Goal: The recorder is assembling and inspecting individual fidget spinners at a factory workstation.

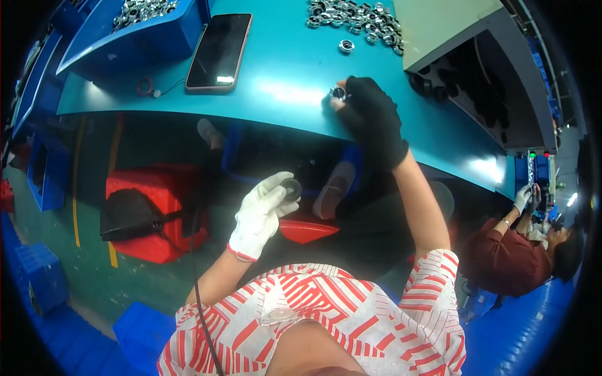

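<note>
My left hand (257,213), in a white glove, is closed on a small black round part (291,188), held in front of the table edge. My right hand (376,122) wears a black glove with bare fingertips. Its thumb and fingers pinch a shiny silver ring-shaped part (338,93) just over the teal table (282,69). Beyond that hand, a single silver part (346,46) lies apart from a heap of similar silver parts (370,24).
A phone (219,53) lies left on the table, beside a blue bin (141,47) of silver parts. At right stands an open-fronted pale box (451,28) with black round parts (492,103). Red stools (147,182) stand below. A co-worker (511,257) sits at far right.
</note>
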The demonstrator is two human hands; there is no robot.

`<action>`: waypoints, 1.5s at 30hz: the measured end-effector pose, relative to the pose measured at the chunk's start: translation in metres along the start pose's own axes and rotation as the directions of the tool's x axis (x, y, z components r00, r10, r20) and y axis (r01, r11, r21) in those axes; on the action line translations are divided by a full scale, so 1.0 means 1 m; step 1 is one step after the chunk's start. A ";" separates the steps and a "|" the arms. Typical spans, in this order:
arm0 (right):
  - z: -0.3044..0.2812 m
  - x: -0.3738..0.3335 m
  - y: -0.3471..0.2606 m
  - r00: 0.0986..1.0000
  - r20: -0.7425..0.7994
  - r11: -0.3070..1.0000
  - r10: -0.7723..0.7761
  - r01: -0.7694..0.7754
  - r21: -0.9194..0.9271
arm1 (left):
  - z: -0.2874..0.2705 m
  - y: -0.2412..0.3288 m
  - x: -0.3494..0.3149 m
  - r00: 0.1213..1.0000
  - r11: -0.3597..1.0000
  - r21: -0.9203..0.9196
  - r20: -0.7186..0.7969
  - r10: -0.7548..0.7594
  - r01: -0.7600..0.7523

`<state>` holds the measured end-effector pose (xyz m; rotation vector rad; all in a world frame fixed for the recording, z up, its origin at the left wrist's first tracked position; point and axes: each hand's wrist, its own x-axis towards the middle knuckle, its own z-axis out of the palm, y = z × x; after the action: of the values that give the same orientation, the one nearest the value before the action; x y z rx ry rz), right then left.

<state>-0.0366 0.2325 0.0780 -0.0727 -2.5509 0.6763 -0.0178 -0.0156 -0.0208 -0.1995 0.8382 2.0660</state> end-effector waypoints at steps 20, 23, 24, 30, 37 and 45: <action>0.036 -0.130 -0.054 0.936 0.350 0.954 -0.027 -0.080 0.288 | -0.003 -0.016 -0.007 0.992 0.992 0.013 0.000 0.126 -0.126; 0.036 -0.126 -0.056 0.949 0.315 0.947 0.010 -0.111 0.303 | 0.000 -0.015 -0.008 0.995 0.994 0.034 0.009 0.102 -0.103; 0.037 -0.127 -0.055 0.943 0.333 0.944 0.004 -0.113 0.310 | -0.003 -0.015 -0.008 0.994 0.991 0.078 0.000 0.111 -0.110; 0.037 -0.135 -0.058 0.944 0.304 0.899 0.126 -0.238 0.367 | -0.001 -0.016 -0.005 0.993 0.995 -0.013 0.056 0.101 -0.100; 0.041 -0.139 -0.062 0.939 0.322 0.972 0.118 -0.175 0.156 | 0.000 -0.022 -0.006 0.999 0.994 -0.095 -0.026 0.046 -0.048; 0.042 -0.148 -0.064 0.939 0.338 0.990 0.062 -0.099 0.096 | -0.006 -0.030 -0.015 0.990 0.964 0.235 -0.037 0.139 -0.126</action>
<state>0.0774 0.1322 0.0098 -0.0262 -2.8390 0.9314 0.0143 -0.0176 -0.0335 -0.0720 1.1450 2.0719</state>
